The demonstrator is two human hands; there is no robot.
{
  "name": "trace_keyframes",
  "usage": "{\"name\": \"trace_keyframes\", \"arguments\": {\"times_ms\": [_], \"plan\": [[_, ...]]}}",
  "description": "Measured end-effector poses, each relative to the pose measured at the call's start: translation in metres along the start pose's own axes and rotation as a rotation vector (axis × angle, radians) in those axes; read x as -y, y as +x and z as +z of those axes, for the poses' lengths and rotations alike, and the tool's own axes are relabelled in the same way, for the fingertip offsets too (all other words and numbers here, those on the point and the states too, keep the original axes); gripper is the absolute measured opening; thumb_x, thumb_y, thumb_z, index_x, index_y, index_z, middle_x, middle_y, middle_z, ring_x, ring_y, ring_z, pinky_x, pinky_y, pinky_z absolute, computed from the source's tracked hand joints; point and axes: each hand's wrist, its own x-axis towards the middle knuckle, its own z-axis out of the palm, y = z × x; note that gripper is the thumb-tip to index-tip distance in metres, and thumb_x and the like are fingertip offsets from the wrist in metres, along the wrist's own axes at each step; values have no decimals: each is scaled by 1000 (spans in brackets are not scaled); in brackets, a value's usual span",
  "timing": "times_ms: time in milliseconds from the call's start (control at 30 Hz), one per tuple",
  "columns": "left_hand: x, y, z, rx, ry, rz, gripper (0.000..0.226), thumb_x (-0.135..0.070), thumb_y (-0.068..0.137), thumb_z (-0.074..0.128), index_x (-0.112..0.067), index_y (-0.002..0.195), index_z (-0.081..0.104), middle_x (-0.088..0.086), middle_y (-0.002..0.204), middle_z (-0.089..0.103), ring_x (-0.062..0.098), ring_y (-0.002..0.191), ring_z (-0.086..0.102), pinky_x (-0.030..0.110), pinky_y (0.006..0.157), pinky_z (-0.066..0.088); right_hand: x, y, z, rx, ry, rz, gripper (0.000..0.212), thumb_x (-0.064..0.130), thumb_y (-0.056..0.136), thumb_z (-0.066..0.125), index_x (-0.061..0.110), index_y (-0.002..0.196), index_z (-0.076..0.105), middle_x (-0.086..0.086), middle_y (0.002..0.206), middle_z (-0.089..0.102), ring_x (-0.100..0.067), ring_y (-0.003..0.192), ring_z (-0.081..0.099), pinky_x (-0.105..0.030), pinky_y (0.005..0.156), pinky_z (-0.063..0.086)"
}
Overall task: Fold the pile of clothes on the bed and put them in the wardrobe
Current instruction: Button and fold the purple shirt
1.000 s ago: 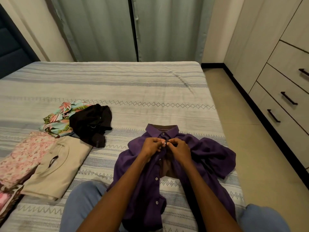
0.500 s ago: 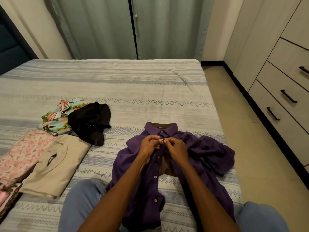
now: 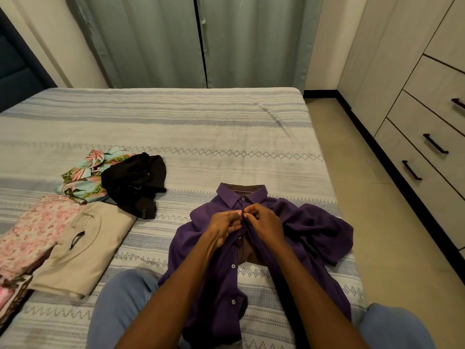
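A purple button-up shirt (image 3: 314, 230) lies face up on the striped bed (image 3: 201, 127), collar away from me, its front open below my hands. My left hand (image 3: 222, 226) and my right hand (image 3: 265, 222) meet just under the collar, each pinching an edge of the shirt's front placket at a button. To the left lie a folded beige garment (image 3: 83, 250), a folded pink floral one (image 3: 32, 233), a crumpled black garment (image 3: 134, 181) and a tropical-print one (image 3: 83, 172).
The wardrobe (image 3: 432, 117) with dark-handled drawers stands along the right wall, across a strip of beige floor (image 3: 377, 222). Green curtains (image 3: 176, 41) hang behind the bed. My knees in blue jeans (image 3: 120, 306) rest on the near edge of the bed.
Both hands have shifted slightly up toward the collar while still working the same button area. The clothes on the left have not moved.
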Motion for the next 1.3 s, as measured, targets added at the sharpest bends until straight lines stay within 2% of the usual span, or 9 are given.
{"name": "trace_keyframes", "arguments": {"times_ms": [100,267,433,600,733,867,1000,1167,1300], "plan": [[-2,-2,0,17,-32,11,23,-4,92,63,7,113,67,13,94,70,18,82,65,28,82,57,0,0,3,-16,37,-5,8,32,92,67,30,99,70,11,96,73,-9,91,67,-27,75,50],[-4,-1,-3,-2,-8,38,18,-5,92,64,3,107,69,10,89,70,12,73,66,24,75,57,-4,4,5,11,123,-30,10,21,90,69,25,100,72,9,94,74,-6,86,66,-30,80,55],[-8,-1,-3,37,-37,9,9,-5,94,61,-3,97,70,5,79,70,12,73,65,26,75,57,-9,6,6,14,210,-44,8,28,91,69,29,98,73,12,92,74,-2,86,68,-33,81,57],[-11,-1,-7,107,-57,-30,15,-5,95,59,-1,106,68,5,81,71,13,78,64,25,73,58,-14,10,9,27,305,-23,9,27,89,73,30,97,73,13,92,74,1,88,69,-36,85,57],[-11,1,-11,146,-68,-34,18,-7,95,60,0,110,67,6,85,72,15,83,65,27,80,58,-12,12,6,50,323,-47,11,21,89,72,24,99,75,12,94,75,0,90,69,-35,87,57],[-11,1,-13,149,-96,-25,14,-2,94,60,-4,107,65,8,88,69,15,79,67,28,77,59,-11,13,1,61,267,-77,11,24,89,72,28,98,75,13,93,75,2,87,69,-34,85,57],[-12,2,-14,135,-109,-16,15,2,93,61,-6,106,61,9,88,69,15,76,68,27,71,59,-6,13,-6,62,91,-140,14,37,89,69,37,102,74,17,94,74,0,86,67,-32,80,57],[-14,4,-17,134,-61,45,15,5,91,62,-7,99,60,10,87,69,18,79,69,28,73,59,-2,13,-14,33,-63,-237,16,39,92,64,36,104,74,17,100,73,-4,90,64,-34,80,55],[-17,4,-15,110,0,116,18,8,89,64,-8,95,58,9,83,69,14,72,69,25,68,58,-1,10,-11,24,-93,-231,28,57,87,63,36,103,71,16,99,67,-5,88,60,-31,76,52]]}}
